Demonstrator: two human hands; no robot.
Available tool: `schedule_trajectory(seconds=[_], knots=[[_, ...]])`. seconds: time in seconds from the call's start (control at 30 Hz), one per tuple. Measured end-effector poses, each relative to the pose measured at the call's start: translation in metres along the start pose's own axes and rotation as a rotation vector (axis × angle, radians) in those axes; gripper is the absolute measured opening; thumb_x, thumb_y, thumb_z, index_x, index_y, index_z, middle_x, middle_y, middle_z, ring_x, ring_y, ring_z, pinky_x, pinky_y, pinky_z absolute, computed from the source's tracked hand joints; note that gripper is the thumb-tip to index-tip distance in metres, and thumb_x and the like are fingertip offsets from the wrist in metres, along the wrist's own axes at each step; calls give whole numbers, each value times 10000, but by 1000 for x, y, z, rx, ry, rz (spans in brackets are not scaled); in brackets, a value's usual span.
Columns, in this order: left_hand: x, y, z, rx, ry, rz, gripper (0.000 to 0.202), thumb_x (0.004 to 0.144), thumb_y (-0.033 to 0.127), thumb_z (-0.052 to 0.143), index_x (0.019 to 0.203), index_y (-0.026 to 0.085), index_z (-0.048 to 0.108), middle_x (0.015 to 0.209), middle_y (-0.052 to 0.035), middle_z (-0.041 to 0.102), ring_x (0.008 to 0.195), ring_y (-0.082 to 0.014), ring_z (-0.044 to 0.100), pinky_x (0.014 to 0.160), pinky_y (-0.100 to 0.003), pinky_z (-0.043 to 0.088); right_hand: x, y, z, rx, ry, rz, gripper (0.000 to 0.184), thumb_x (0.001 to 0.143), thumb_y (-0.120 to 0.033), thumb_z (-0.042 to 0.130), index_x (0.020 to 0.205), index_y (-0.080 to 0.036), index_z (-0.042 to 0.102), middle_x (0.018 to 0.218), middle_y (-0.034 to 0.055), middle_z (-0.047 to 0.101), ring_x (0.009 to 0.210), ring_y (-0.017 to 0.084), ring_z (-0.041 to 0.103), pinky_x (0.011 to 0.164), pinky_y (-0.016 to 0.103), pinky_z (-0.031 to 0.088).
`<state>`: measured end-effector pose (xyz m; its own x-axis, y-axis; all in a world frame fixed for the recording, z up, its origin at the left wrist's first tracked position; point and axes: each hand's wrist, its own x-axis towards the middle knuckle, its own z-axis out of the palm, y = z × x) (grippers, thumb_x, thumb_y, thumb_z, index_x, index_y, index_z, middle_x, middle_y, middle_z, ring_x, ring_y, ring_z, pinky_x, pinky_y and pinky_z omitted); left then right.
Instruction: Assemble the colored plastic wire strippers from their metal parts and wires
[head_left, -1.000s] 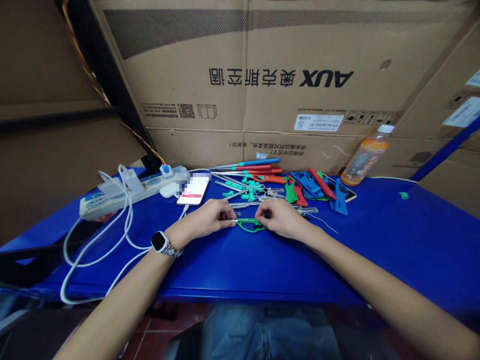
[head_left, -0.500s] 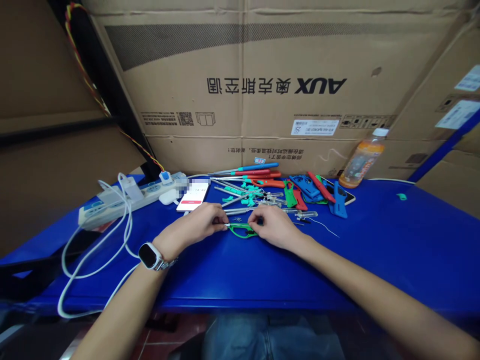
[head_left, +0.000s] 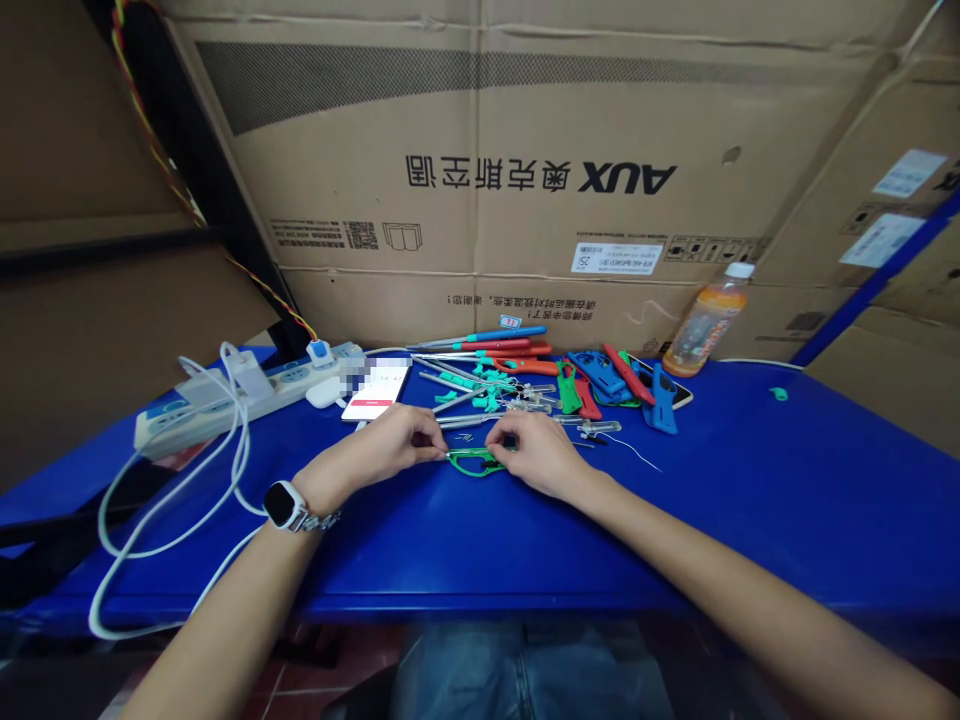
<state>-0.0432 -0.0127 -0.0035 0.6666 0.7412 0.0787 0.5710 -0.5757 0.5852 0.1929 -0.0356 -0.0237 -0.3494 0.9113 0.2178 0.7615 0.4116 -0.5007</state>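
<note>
Both my hands rest on the blue table (head_left: 750,500) around a small green tool (head_left: 474,462) with a metal tip. My left hand (head_left: 394,445), with a watch on its wrist, pinches the tool's metal end between closed fingers. The fingers of my right hand (head_left: 536,450) are curled over the tool's green handle end. Just behind my hands lies a pile of similar tools (head_left: 525,375) with red, blue, green and teal handles and thin metal shafts.
A phone (head_left: 373,388) and white earbud case lie left of the pile, beside a power strip (head_left: 225,400) with white cables looping over the table's edge. An orange drink bottle (head_left: 701,325) leans at the back right. Large cardboard boxes (head_left: 525,180) wall the rear.
My hands stay on the green tool, working it slightly. The whole view has drifted a little left and down as my head moved.
</note>
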Motion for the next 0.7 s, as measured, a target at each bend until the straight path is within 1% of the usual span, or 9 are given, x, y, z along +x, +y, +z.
schedule_trajectory(seconds=[0.17,0.3,0.5,0.6,0.7], knots=[[3,-8,4,-30,-2,-39,153,817,284,670,767,151,725,820,-63,723,744,-169,642,684,-250,491,-2,-1,0,1,-3,1,119,787,-166,639,797,-226,742,876,4,728,715,147,596,620,259,358],[4,-8,4,-84,-27,-89,159,813,297,666,802,148,721,820,-60,740,739,-178,660,670,-256,493,-4,2,0,23,18,-27,117,816,-179,632,826,-219,742,877,8,715,688,132,568,620,255,353],[3,-2,7,-95,0,-95,195,821,337,666,880,155,702,794,-37,726,708,-166,652,657,-260,502,-5,12,-8,182,58,-93,106,850,-170,609,844,-181,715,846,16,683,625,101,520,614,234,386],[5,3,7,-95,43,-62,238,818,379,676,911,160,687,823,-37,712,725,-169,641,673,-271,508,-4,16,-16,221,102,-89,102,853,-178,606,831,-169,705,809,13,675,593,95,498,593,229,386],[12,10,3,-18,78,13,214,865,365,624,911,168,694,853,-42,710,749,-167,630,690,-271,489,-2,21,-24,222,125,-59,112,849,-185,597,829,-166,705,800,14,682,588,98,502,587,229,390]])
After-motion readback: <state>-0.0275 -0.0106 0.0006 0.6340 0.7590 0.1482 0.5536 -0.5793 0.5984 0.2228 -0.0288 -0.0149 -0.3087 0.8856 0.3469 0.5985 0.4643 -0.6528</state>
